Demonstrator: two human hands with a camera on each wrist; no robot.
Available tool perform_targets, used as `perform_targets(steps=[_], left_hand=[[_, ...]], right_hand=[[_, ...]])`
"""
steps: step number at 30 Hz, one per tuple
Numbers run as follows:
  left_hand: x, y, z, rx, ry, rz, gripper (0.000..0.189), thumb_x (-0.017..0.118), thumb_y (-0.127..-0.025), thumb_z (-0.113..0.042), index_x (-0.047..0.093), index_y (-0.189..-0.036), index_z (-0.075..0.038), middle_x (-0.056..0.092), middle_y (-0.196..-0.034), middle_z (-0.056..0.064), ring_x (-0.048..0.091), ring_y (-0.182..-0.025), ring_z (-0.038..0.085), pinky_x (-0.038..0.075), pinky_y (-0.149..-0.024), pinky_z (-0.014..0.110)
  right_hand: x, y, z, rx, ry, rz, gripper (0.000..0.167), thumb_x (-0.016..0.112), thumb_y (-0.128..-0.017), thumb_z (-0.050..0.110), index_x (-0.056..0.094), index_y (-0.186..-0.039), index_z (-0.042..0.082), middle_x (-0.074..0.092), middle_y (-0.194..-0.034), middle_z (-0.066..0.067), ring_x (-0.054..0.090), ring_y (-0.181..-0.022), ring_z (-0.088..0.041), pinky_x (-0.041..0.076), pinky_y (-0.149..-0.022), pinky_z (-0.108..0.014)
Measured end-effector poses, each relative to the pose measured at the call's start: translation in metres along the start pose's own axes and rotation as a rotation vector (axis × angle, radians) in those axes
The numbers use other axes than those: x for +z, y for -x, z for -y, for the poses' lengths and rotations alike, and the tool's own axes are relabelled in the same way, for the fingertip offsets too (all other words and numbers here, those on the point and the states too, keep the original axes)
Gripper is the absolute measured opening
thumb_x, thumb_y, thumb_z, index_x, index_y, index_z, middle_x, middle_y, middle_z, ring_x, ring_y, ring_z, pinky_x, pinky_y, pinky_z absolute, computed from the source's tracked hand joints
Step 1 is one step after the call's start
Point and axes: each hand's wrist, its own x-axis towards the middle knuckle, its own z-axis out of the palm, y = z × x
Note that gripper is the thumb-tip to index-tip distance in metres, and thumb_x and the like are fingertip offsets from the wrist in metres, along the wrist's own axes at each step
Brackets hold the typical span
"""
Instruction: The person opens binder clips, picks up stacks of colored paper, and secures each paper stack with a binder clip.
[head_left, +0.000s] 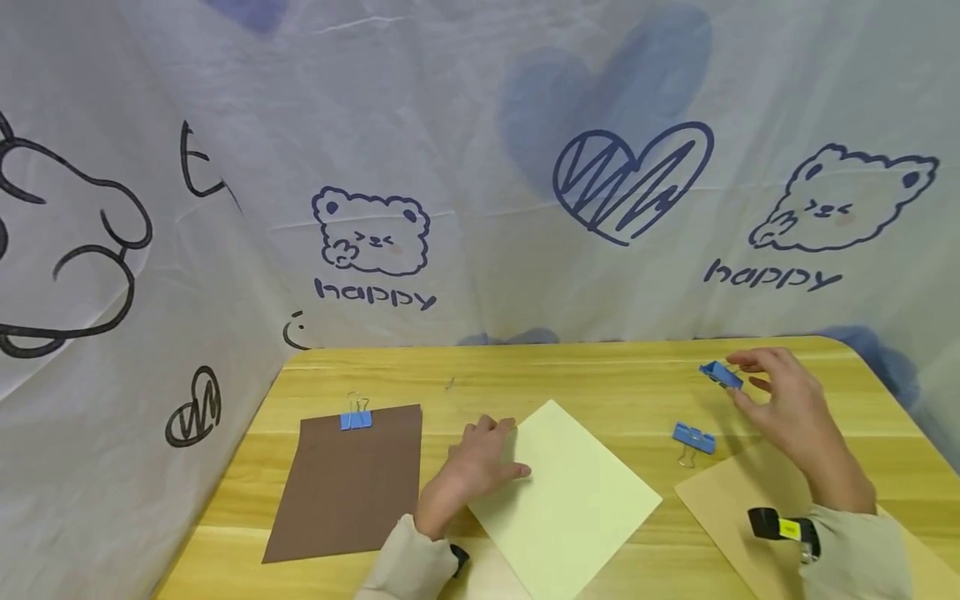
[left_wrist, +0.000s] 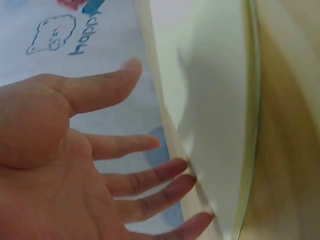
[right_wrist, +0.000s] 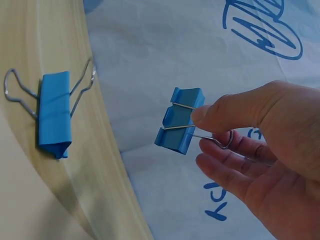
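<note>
In the right wrist view a blue binder clip (right_wrist: pixel 175 120) is pinched by its wire handles between the thumb and fingers of my right hand (head_left: pixel 791 408). The clip is held up near the far right of the table. Below it, a second blue binder clip (head_left: pixel 694 437) lies with its wire handles spread. My left hand (head_left: pixel 476 458) is at the left edge of a pale yellow sheet stack (head_left: pixel 577 500), turned as a diamond. Its fingers are extended, and in the left wrist view the fingertips (left_wrist: pixel 175 167) are right at the paper's edge.
A brown sheet (head_left: pixel 352 492) at left carries a third blue binder clip (head_left: pixel 356 419) on its top edge. Tan paper (head_left: pixel 735 500) lies under the right forearm. Printed white cloth (head_left: pixel 480 250) hangs behind the wooden table (head_left: pixel 600 375).
</note>
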Motion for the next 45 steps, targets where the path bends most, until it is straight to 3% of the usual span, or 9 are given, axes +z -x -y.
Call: perform_targets(steps=[2, 4, 12, 19, 23, 31, 35, 39, 45], left_hand=[[0.005, 0.000, -0.004, -0.012, -0.062, 0.003, 0.072, 0.079, -0.091, -0.038, 0.049, -0.148, -0.005, 0.046, -0.141, 0.022, 0.044, -0.127, 0.042, 0.042, -0.096, 0.067], [0.009, 0.000, -0.007, -0.015, -0.113, 0.001, 0.071, 0.080, -0.090, -0.041, 0.052, -0.144, -0.004, 0.044, -0.141, 0.021, 0.043, -0.124, 0.040, 0.043, -0.094, 0.064], [0.016, 0.000, -0.014, -0.018, -0.206, -0.048, 0.068, 0.084, -0.085, -0.044, 0.059, -0.130, 0.000, 0.046, -0.132, 0.022, 0.044, -0.113, 0.034, 0.047, -0.085, 0.050], [0.017, 0.002, -0.019, -0.061, -0.289, -0.080, 0.095, 0.093, -0.075, -0.040, 0.049, -0.145, 0.005, 0.045, -0.128, 0.023, 0.043, -0.108, 0.033, 0.048, -0.082, 0.047], [0.013, 0.004, -0.018, -0.094, -0.331, -0.082, 0.101, 0.099, -0.064, -0.035, 0.051, -0.143, 0.005, 0.048, -0.119, 0.024, 0.044, -0.099, 0.032, 0.050, -0.075, 0.047], [0.007, 0.003, -0.012, -0.085, -0.269, -0.071, 0.076, 0.103, -0.058, -0.027, 0.057, -0.113, -0.001, 0.046, -0.103, 0.019, 0.039, -0.090, 0.031, 0.043, -0.070, 0.043], [0.009, 0.002, -0.013, -0.071, -0.216, -0.070, 0.077, 0.103, -0.056, -0.021, 0.055, -0.114, -0.001, 0.044, -0.102, 0.019, 0.040, -0.086, 0.031, 0.041, -0.069, 0.042], [0.009, 0.002, -0.013, -0.046, -0.207, -0.064, 0.078, 0.103, -0.057, -0.018, 0.055, -0.117, -0.002, 0.051, -0.101, 0.017, 0.050, -0.080, 0.029, 0.047, -0.069, 0.043], [0.010, 0.002, -0.008, 0.032, -0.182, -0.080, 0.077, 0.103, -0.056, -0.014, 0.055, -0.114, -0.001, 0.057, -0.093, 0.014, 0.058, -0.078, 0.028, 0.052, -0.066, 0.041]], right_hand=[[-0.002, 0.000, 0.002, 0.004, 0.010, 0.008, 0.045, 0.078, -0.077, -0.017, 0.062, -0.118, -0.008, 0.054, -0.116, -0.027, 0.056, -0.104, -0.046, 0.050, -0.083, -0.053], [-0.003, 0.001, 0.005, 0.004, 0.018, 0.006, 0.045, 0.078, -0.077, -0.017, 0.062, -0.117, -0.007, 0.053, -0.116, -0.027, 0.056, -0.104, -0.047, 0.049, -0.083, -0.057], [-0.004, -0.003, 0.014, -0.007, 0.028, 0.002, 0.039, 0.079, -0.076, -0.017, 0.064, -0.111, -0.005, 0.053, -0.114, -0.025, 0.056, -0.104, -0.045, 0.048, -0.084, -0.060], [-0.001, -0.007, 0.017, -0.005, 0.013, 0.026, 0.038, 0.078, -0.078, -0.016, 0.063, -0.110, -0.005, 0.053, -0.113, -0.024, 0.056, -0.104, -0.044, 0.048, -0.085, -0.063], [-0.003, -0.005, 0.016, 0.011, 0.001, 0.026, 0.038, 0.078, -0.078, -0.017, 0.062, -0.111, -0.005, 0.052, -0.114, -0.024, 0.055, -0.104, -0.045, 0.047, -0.085, -0.063], [-0.004, -0.004, 0.015, 0.043, 0.001, 0.029, 0.039, 0.078, -0.078, -0.017, 0.062, -0.112, -0.006, 0.052, -0.115, -0.024, 0.054, -0.105, -0.046, 0.047, -0.086, -0.063], [-0.004, -0.003, 0.014, 0.039, 0.003, 0.027, 0.039, 0.078, -0.078, -0.017, 0.063, -0.112, -0.006, 0.052, -0.115, -0.024, 0.055, -0.105, -0.045, 0.047, -0.086, -0.063], [-0.004, -0.001, 0.013, 0.047, 0.007, 0.024, 0.039, 0.077, -0.078, -0.018, 0.063, -0.112, -0.006, 0.052, -0.116, -0.025, 0.054, -0.105, -0.045, 0.047, -0.086, -0.064], [-0.003, 0.001, 0.010, 0.052, 0.011, 0.025, 0.040, 0.078, -0.077, -0.018, 0.063, -0.112, -0.006, 0.052, -0.116, -0.025, 0.055, -0.105, -0.045, 0.047, -0.085, -0.061]])
